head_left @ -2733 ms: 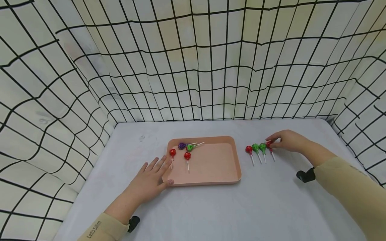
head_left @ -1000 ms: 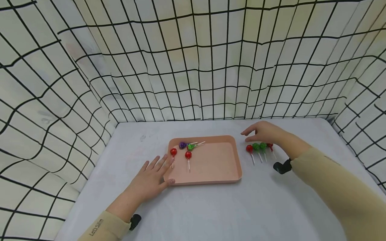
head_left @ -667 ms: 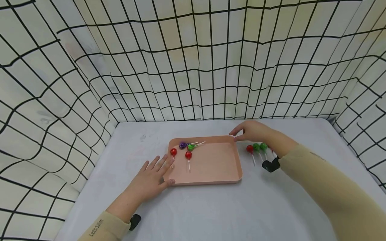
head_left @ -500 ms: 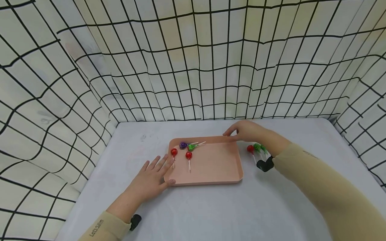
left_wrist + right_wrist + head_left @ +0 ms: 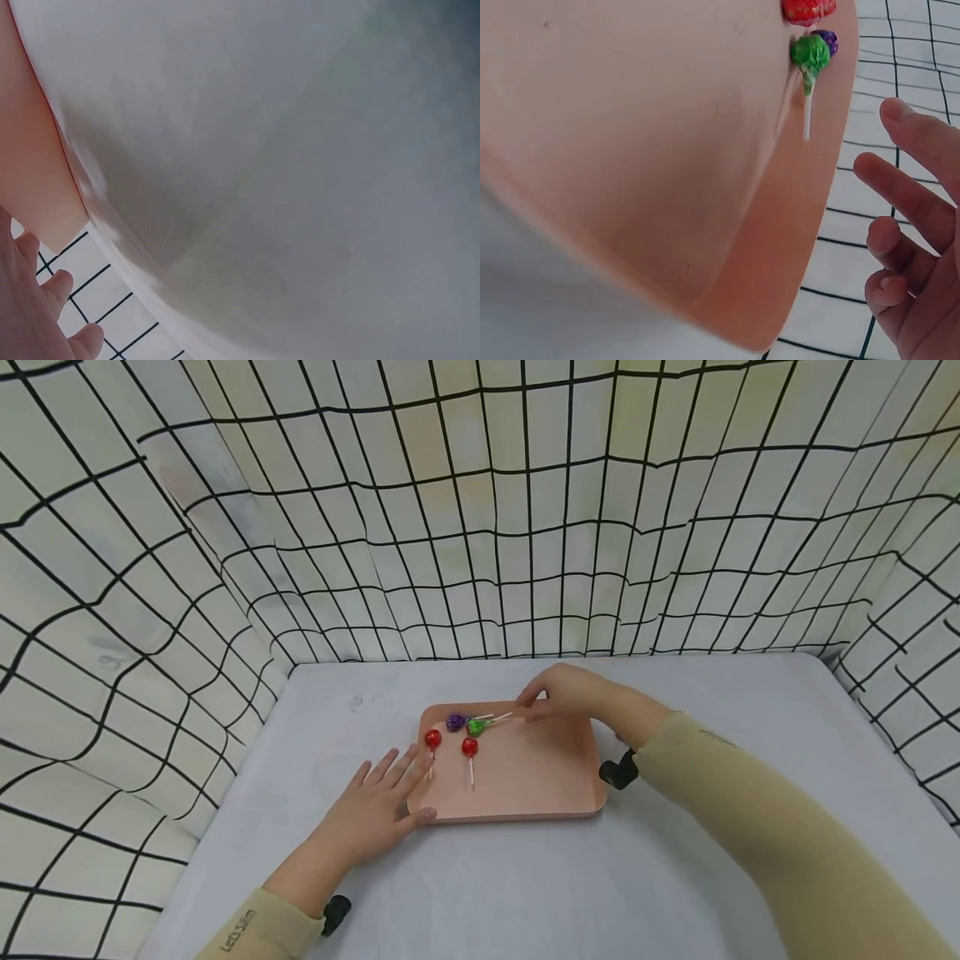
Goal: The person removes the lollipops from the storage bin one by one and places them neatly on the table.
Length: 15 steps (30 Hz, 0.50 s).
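Lollipop [image 5: 477, 727] in green points its stick [image 5: 502, 717] toward the right hand [image 5: 566, 690], which I see is nearer than the spread left hand [image 5: 375, 814], both holding nothing.

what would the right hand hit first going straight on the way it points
Probably the white stick of the green lollipop, though the right hand may pass above it; depth is unclear.

"Let's Slim" stands in dark lettering [image 5: 238, 931] on the tan cloth left sleeve [image 5: 272, 920]. Small marking [image 5: 717, 737] on the tan cloth right sleeve [image 5: 765, 827] is illegible.
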### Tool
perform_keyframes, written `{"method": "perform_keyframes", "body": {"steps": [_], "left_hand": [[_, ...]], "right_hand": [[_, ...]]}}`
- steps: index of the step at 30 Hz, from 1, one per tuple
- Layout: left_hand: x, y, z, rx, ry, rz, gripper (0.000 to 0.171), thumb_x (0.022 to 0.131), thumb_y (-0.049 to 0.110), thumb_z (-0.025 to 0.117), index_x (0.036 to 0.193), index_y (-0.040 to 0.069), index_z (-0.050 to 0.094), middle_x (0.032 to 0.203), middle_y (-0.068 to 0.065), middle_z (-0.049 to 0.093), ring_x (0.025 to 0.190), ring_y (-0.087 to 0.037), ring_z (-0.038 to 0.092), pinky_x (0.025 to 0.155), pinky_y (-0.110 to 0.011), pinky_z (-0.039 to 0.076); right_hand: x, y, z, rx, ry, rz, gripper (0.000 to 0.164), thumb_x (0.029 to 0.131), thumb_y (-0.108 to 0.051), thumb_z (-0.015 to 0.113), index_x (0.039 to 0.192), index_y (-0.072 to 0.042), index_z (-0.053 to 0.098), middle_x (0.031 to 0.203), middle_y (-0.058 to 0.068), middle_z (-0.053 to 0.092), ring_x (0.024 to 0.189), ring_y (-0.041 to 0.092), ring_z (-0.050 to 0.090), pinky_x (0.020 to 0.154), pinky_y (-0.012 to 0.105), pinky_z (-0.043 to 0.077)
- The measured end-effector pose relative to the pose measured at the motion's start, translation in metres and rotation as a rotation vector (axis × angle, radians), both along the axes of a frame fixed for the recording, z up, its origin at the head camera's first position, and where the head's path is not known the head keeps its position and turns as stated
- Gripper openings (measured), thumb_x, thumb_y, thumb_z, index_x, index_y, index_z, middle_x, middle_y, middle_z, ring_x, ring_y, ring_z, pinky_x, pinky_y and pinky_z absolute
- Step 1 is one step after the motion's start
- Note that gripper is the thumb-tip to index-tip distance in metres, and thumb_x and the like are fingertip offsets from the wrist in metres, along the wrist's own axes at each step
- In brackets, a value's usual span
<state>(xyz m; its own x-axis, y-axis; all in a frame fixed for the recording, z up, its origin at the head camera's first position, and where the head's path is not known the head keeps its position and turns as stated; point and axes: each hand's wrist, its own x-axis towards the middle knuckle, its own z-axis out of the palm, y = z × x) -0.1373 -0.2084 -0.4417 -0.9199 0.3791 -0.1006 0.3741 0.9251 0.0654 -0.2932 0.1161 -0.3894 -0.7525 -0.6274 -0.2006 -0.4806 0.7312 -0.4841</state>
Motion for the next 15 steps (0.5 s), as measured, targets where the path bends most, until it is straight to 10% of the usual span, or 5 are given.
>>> {"method": "perform_keyframes", "body": {"steps": [15], "left_hand": [[0.000,0.000,-0.004,-0.003,0.004,0.008,0.083,0.094,0.070,0.043,0.160,0.025,0.021,0.165,-0.003,0.018,0.150,-0.034,0.018,0.117,-0.061,0.015]], "right_hand": [[0.008,-0.035,-0.010,0.046,0.033,0.156,0.030,0.092,-0.030,0.073,0.121,-0.021,0.074,0.104,-0.008,0.071,0.096,0.011,0.061,0.093,0.030,0.048]]}}
